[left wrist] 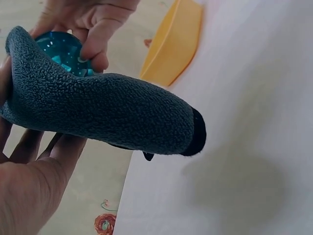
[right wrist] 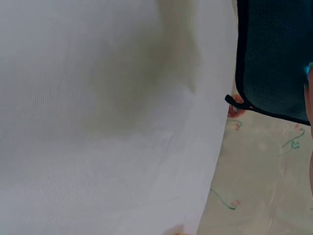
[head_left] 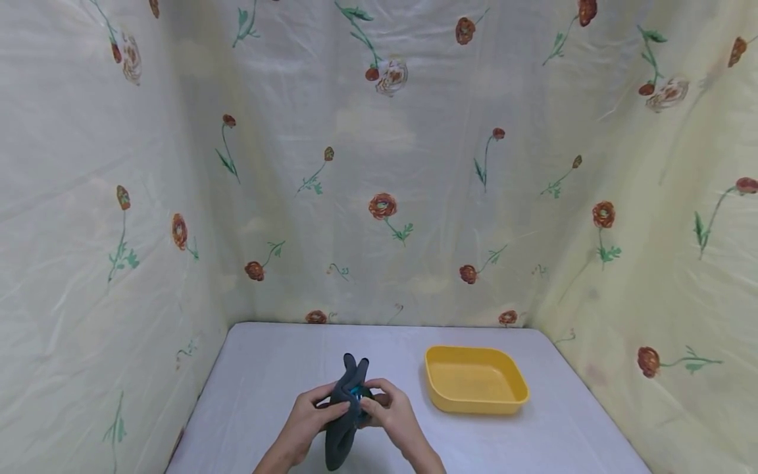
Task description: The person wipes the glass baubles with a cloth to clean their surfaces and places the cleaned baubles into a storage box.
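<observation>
A dark grey-blue fleecy cloth with black edging hangs bunched between both hands above the table. My left hand grips it from the left, thumb in front. From the other side my right hand pinches a shiny, see-through blue rounded object, whose exact kind is unclear. The cloth lies against this object and hides its lower part in the left wrist view. Over in the right wrist view, the cloth shows a flat corner with a small black loop; only a sliver of the right hand appears there.
A yellow rectangular tub stands on the table to the right of the hands. White covering lies over the table. Flower-printed curtains enclose its back and both sides.
</observation>
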A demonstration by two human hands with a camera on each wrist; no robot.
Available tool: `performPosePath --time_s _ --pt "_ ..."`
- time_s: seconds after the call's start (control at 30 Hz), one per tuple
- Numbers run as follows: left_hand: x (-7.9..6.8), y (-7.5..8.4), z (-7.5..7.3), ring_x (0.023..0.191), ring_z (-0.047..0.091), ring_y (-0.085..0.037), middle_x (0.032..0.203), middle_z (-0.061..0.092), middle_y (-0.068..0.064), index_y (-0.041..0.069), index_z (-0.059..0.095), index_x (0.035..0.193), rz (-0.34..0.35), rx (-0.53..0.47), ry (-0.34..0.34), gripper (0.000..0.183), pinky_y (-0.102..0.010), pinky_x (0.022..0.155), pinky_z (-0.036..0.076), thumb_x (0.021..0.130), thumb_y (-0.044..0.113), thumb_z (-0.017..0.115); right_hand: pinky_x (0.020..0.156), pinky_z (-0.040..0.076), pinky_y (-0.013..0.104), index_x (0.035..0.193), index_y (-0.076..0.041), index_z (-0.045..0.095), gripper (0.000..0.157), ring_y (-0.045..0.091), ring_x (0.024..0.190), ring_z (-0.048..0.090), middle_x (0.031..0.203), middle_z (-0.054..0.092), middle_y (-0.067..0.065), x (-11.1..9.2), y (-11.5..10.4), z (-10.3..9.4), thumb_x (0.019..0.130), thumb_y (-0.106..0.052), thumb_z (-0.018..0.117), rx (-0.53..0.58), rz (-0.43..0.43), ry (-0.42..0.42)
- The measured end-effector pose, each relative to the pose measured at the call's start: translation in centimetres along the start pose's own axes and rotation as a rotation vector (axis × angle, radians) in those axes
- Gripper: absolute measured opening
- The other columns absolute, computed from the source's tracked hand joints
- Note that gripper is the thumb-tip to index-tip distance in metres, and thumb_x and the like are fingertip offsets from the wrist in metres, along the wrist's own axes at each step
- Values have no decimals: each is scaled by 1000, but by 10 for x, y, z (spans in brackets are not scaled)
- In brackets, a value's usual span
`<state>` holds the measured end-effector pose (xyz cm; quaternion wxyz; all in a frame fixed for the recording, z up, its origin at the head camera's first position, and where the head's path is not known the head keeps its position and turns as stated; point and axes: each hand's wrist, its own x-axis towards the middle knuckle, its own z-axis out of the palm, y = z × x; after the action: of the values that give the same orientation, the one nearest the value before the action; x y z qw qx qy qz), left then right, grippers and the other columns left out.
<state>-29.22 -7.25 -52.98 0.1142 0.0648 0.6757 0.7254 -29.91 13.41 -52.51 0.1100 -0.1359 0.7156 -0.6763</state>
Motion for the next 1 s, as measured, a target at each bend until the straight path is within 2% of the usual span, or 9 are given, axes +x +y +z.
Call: performPosePath --time_s 0.2,0.37,0.6,0.83,1.0 --pt "-2 2 2 110 70 -29 135 61 -22 2 55 140 -2 -3 10 59 -49 94 59 90 28 74 84 62 46 132 4 52 46 17 85 74 102 74 14 -2 -3 0 97 -22 65 6 -2 2" --pt "0 1 3 109 70 -29 135 62 -22 2 56 139 4 2 18 60 -47 93 59 89 30 75 80 64 37 134 3 52 46 14 86 73 99 71 10 -4 -5 0 95 -17 67 -15 -20 15" --pt "3 1 4 109 70 -27 133 64 -21 4 57 139 6 0 39 62 -46 92 60 87 32 77 78 63 29 132 -4 56 46 16 92 70 111 70 18 -4 -7 1 90 -14 72 -96 -62 40" --pt "3 -1 4 105 71 -26 132 63 -23 1 56 139 -12 8 55 62 -47 91 60 88 30 76 78 58 23 128 -12 62 48 21 100 64 122 67 13 -3 -4 3 83 -16 79 -189 -77 95" --pt "3 0 6 102 72 -23 129 65 -21 2 57 138 -21 7 76 64 -45 89 61 86 34 78 81 59 22 129 -11 61 53 25 104 62 127 64 12 -4 -3 7 79 -11 81 -186 -89 134"
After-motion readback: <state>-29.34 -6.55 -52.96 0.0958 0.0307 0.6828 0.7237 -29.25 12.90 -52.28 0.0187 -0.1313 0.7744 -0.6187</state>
